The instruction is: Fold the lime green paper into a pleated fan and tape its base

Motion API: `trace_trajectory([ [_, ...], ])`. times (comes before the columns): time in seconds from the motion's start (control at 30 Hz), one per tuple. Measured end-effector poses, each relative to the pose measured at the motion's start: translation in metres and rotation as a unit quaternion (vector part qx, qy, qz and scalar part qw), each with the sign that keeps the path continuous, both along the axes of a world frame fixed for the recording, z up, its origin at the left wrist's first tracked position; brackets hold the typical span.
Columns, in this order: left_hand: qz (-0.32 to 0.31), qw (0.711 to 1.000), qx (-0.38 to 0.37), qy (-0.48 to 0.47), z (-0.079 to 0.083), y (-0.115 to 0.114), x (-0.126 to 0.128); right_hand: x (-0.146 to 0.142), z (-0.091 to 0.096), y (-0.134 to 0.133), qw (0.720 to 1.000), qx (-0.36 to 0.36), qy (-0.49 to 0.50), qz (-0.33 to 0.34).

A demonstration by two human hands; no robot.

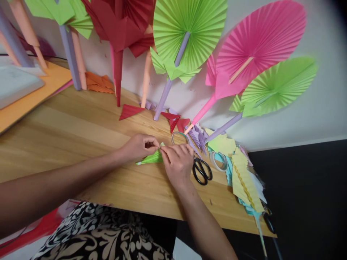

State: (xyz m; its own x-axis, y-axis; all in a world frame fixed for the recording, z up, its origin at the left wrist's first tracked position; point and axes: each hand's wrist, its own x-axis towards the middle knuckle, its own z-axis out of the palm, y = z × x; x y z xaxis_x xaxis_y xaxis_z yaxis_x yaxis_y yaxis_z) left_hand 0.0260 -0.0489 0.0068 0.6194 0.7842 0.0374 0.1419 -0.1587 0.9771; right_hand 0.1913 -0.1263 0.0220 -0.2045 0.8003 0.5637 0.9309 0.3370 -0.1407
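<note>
A small pleated piece of green paper (151, 158) lies low over the wooden table, with a whitish bit at its left tip. My left hand (141, 147) pinches at its upper edge, thumb and forefinger together. My right hand (177, 160) is closed on the paper's right end, and its fingers hide part of it. The two hands' fingertips nearly meet at a small pale spot on the paper. Black-handled scissors (202, 170) lie just right of my right hand. Behind that hand stands a roll of clear tape (179, 138), partly covered.
Large pleated paper fans, including a green one (189, 21), a pink one (260, 36) and a red one (119, 29), lean on the wall. A second tape roll (219, 161) and yellow paper scraps (242, 177) lie at the right. The table's (130, 196) front edge runs before my lap.
</note>
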Motion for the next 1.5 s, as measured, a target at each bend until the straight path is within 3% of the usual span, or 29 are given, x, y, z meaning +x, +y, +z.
trace_trajectory([
  [0.33, 0.017, 0.997, 0.072, 0.012, -0.005, -0.001, 0.002, 0.0, 0.0, 0.0, 1.0, 0.007, -0.026, 0.005],
  [0.57, 0.01, 0.999, 0.043, 0.022, -0.007, -0.001, 0.002, -0.003, -0.004, 0.002, 0.999, 0.028, -0.027, -0.014],
  [0.7, 0.001, 1.0, -0.021, 0.017, -0.004, 0.0, 0.001, 0.001, -0.007, 0.005, 0.996, 0.0, 0.085, -0.007],
  [0.83, -0.012, 0.996, -0.089, 0.03, -0.001, 0.002, -0.001, 0.005, -0.005, 0.006, 0.971, -0.066, 0.228, -0.007],
  [1.03, -0.008, 0.99, -0.14, 0.031, 0.002, 0.004, -0.002, 0.007, 0.002, 0.006, 0.935, -0.153, 0.321, -0.015],
  [1.3, -0.012, 0.987, -0.153, 0.035, 0.006, 0.007, -0.002, 0.016, 0.003, 0.007, 0.86, -0.244, 0.448, 0.015],
  [1.5, -0.02, 0.988, -0.151, 0.028, 0.005, 0.007, -0.001, 0.026, -0.001, 0.008, 0.825, -0.263, 0.501, 0.005],
])
